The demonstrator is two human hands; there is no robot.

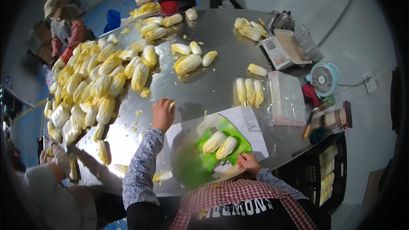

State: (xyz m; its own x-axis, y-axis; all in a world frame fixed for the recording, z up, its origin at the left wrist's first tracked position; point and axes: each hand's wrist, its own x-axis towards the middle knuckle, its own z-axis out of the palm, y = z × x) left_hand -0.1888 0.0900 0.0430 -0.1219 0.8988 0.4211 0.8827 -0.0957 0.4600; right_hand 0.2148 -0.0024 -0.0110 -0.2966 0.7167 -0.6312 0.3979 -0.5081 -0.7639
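Two small napa cabbages (220, 145) lie side by side on a green-patterned mat (200, 162) in front of me. A white sheet (255, 138) shows beneath the mat. My left hand (163, 116) is raised beyond the mat's far left corner, fingers curled. A small pale yellowish bit seems to be at its fingertips; I cannot make out what it is. Close to the mat's right edge, beside the nearer cabbage, my right hand (249, 163) has its fingers pressed together. Whatever they may pinch is hidden.
A large heap of napa cabbages (91, 74) covers the metal table's left. Bagged cabbages (249, 91), a stack of clear plastic bags (287, 98), a scale (277, 53), a fan (324, 79) and a knife (307, 127) line the right. Co-workers (68, 27) stand around; a black crate (338, 170) holds cabbages.
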